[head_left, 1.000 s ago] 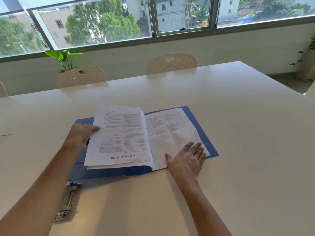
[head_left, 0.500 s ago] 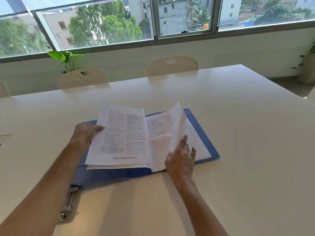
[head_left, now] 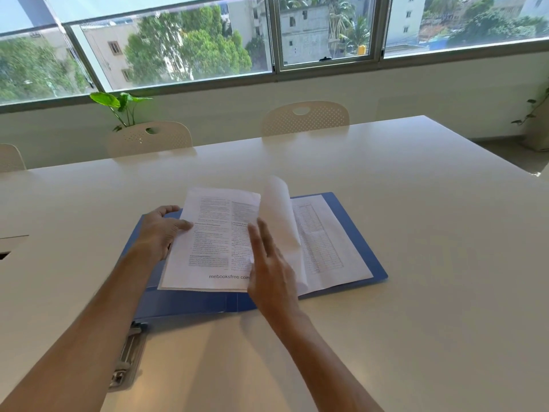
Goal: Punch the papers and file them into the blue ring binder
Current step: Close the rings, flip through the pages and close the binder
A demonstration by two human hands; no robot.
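- Left hand (head_left: pixel 160 233): fingers curled round the left edge of the stack of white printed paper sheets (head_left: pixel 212 242); thumb lies flat on top of the page, the other fingers go under/behind the edge. Clamped on the stack.
- Left forearm comes in from the lower-left corner, crossing over the binder's near-left part; wrist roughly straight.
- Right hand (head_left: pixel 271 272): fingers straight and close together, pointing up and away, edge-on to the camera. They touch the lower part of a single white sheet mid-turn (head_left: pixel 282 215), which stands up curved over the binder's middle w/ its top edge curling to the right. No pinch visible; thumb hidden behind the palm, can't tell its pose.
- Right forearm enters from the bottom edge, angled up-left to the binder's near edge.
- Blue flat ring binder (head_left: pixel 353 233) lies open on the white bench (head_left: pixel 416 292), approx. centre. Stack sits on its left half; a page w/ a printed table (head_left: pixel 320 242) lies flat on its right half.
- Metal hole punch (head_left: pixel 127 355): on the bench just near-left of the binder, partly under the left forearm.
- Beyond the binder: two cream perforated chairs (head_left: pixel 306 117) at the bench's far side.
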